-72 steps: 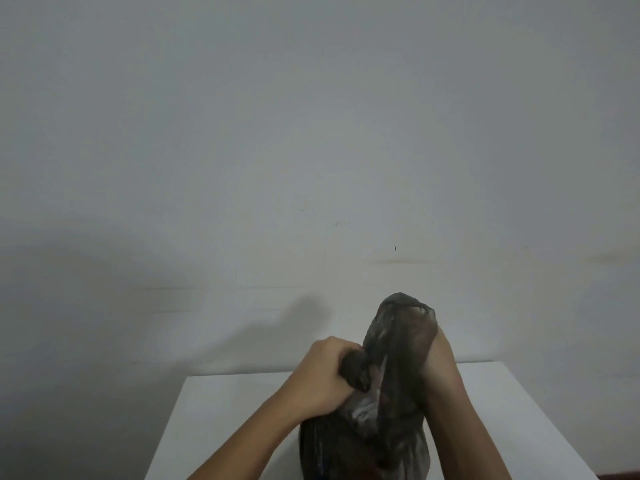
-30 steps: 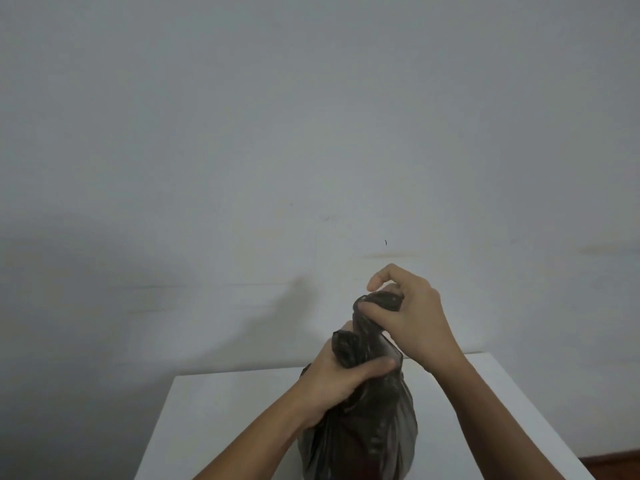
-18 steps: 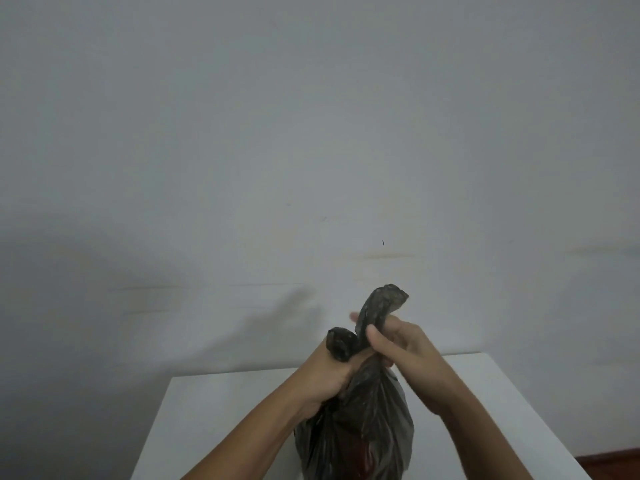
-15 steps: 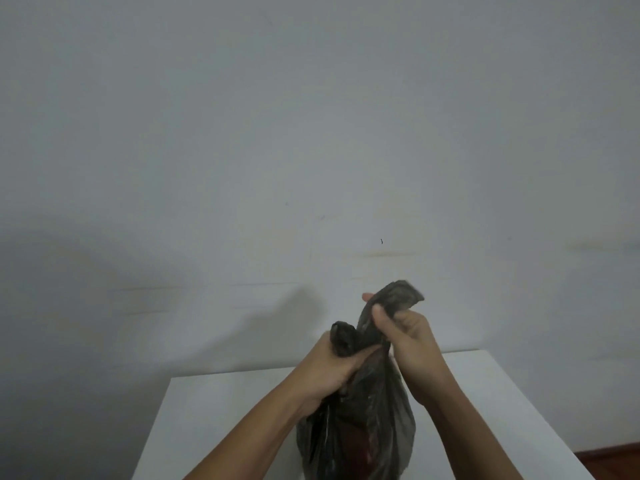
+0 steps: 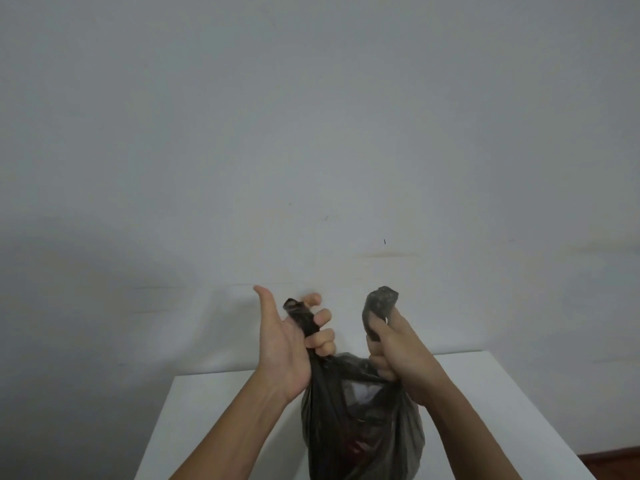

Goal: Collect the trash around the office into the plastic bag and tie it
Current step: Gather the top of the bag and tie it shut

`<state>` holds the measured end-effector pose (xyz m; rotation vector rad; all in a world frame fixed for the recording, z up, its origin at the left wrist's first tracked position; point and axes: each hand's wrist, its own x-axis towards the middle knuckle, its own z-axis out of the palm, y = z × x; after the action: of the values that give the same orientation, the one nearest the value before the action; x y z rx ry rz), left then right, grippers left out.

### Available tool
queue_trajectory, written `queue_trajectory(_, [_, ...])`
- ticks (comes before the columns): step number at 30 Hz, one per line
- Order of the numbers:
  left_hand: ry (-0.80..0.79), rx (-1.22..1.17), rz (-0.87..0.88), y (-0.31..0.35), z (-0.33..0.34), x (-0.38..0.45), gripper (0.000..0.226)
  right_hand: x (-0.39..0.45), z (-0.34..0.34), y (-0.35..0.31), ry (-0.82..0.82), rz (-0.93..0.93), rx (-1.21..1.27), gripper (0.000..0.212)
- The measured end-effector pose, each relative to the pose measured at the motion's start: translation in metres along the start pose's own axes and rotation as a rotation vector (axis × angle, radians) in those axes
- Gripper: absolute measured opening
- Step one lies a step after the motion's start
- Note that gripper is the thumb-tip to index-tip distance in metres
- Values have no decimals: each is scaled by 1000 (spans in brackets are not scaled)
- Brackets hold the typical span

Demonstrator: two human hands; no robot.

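Two hands hold one dark plastic bag (image 5: 360, 427) in the head view. The bag stands on a white bench (image 5: 207, 410) and looks full. Through its thin side you can see something white near the top and something red lower down, but it is too blurry to tell what they are.

The left hand (image 5: 291, 344) grips one twisted end of the bag (image 5: 303, 317). Its fingers (image 5: 322, 337) curl around this end, and its thumb points straight up. The tip of that end pokes out above the fingers.

The right hand (image 5: 398, 351) is closed tight on the other twisted end (image 5: 379, 303). This end sticks up above the hand and bends over a little at the top.

The two ends are pulled apart, one to each side, with a gap between them. Between the hands the top of the bag is stretched out wide.

Behind the bench is a plain gray wall (image 5: 311, 133) with a few faint marks. A bit of brown floor (image 5: 616, 462) shows at the bottom right corner.
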<state>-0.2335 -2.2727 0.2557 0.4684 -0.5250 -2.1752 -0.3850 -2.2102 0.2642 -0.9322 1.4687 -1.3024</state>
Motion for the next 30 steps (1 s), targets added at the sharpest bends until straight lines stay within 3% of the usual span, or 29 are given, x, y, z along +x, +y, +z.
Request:
queue_trajectory(2, [-59, -7, -72, -1, 0, -1, 101, 0, 3, -1, 69, -5, -102, 15])
queue_trajectory(4, [-74, 9, -144, -4, -2, 0, 96, 1, 7, 2, 134, -41, -194, 14])
queue_trajectory(8, [-24, 148, -240, -15, 3, 2, 32, 0, 12, 7, 233, -190, -241, 23])
queue_trajectory(10, [-11, 274, -230, -18, 6, 1, 22, -1, 13, 9, 293, -297, -438, 35])
queue_trajectory(13, [-63, 424, -178, -20, 14, -2, 23, -7, 12, 14, 325, -427, -628, 40])
queue_trajectory(19, [48, 657, -45, -19, 18, 2, 13, -23, 3, 15, 229, -503, -616, 5])
queue_trajectory(22, [126, 727, 58, -19, 19, 0, 20, -37, -4, 12, 53, -456, -396, 42])
queue_trajectory(24, [120, 785, 104, -22, 21, -5, 25, -44, -2, 9, -33, -485, -385, 46])
queue_trajectory(27, [61, 840, 134, -29, 21, -7, 28, -38, 6, 7, 83, -713, -616, 13])
queue_trajectory(30, [19, 920, 242, -34, 14, -6, 28, -24, 3, 11, 248, -616, -501, 23])
